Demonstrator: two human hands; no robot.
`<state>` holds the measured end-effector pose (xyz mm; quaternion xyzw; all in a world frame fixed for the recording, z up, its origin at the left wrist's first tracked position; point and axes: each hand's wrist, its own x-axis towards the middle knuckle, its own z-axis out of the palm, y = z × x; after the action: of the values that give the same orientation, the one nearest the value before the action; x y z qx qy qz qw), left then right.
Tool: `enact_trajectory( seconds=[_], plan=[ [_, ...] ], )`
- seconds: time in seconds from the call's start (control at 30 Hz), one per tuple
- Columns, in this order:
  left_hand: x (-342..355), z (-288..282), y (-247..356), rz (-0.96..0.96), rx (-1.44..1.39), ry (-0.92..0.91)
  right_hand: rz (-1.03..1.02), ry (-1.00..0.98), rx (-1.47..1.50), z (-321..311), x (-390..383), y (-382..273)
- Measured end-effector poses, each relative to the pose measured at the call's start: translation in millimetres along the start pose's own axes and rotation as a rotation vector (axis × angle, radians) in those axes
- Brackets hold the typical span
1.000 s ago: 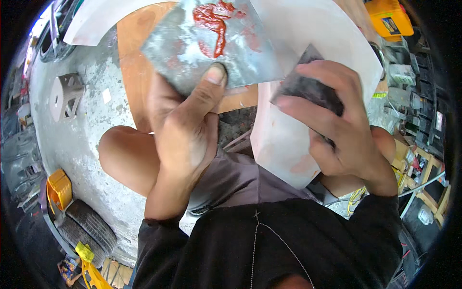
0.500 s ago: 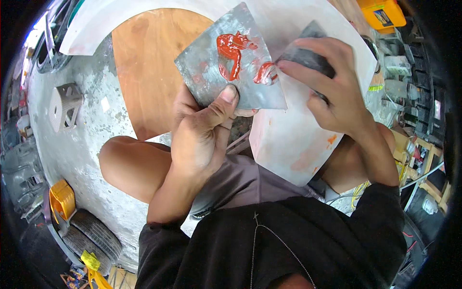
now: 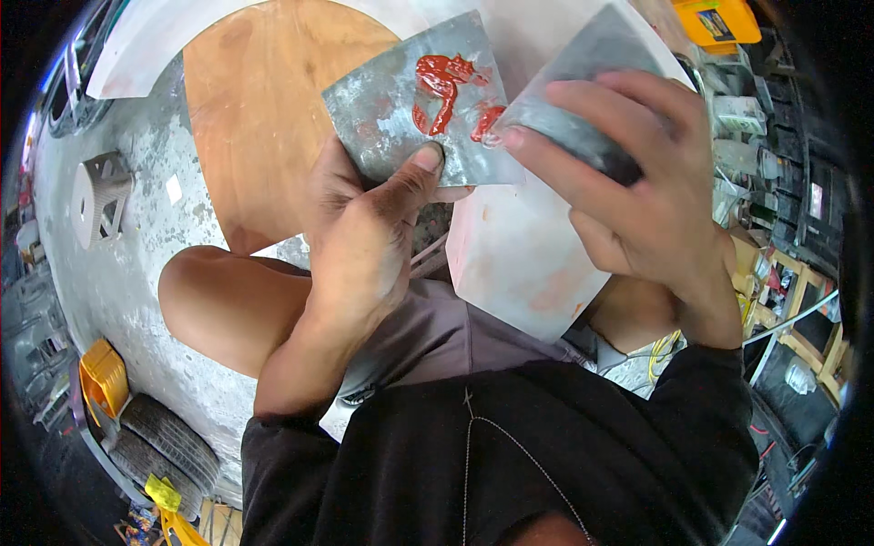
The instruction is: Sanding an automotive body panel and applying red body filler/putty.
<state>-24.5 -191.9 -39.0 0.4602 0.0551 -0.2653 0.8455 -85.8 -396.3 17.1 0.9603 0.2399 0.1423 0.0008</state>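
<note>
The right fingers (image 3: pixel 569 168) arch, spread apart, across a tilted grey blade (image 3: pixel 596 55).

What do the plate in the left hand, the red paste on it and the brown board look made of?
Plate: probably thin metal; grey, scuffed, with a patchy sheen.
Red paste: soft, putty-like, glossy; thick ridges catch the light, but its makeup can't be told.
Brown board: likely wood, perhaps plywood; warm brown, smooth, faintly streaked like grain.
</note>
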Motion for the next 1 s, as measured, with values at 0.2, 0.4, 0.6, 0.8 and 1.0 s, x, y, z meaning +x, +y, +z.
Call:
enact_trajectory(
  seconds=[0.2,0.4,0.6,0.8,1.0],
  plan=[
    [0.1,-2.3,-0.9,0.008,-0.002,-0.030,0.006,0.021,0.018,4.4,1.0,-0.7],
    [-0.4,-2.2,2.3,0.008,-0.004,-0.041,-0.025,0.081,0.025,7.4,1.3,0.2],
    [-0.3,-5.0,3.8,-0.032,-0.102,-0.056,0.019,0.063,0.191,10.8,3.3,0.8],
    [-0.1,-5.6,-1.6,-0.105,-0.332,-0.094,0.158,0.125,0.898,33.5,-2.8,-15.5],
    [-2.7,-8.0,6.4,-0.050,-0.246,-0.057,0.299,0.307,0.709,50.0,13.0,-10.9]
  ],
)
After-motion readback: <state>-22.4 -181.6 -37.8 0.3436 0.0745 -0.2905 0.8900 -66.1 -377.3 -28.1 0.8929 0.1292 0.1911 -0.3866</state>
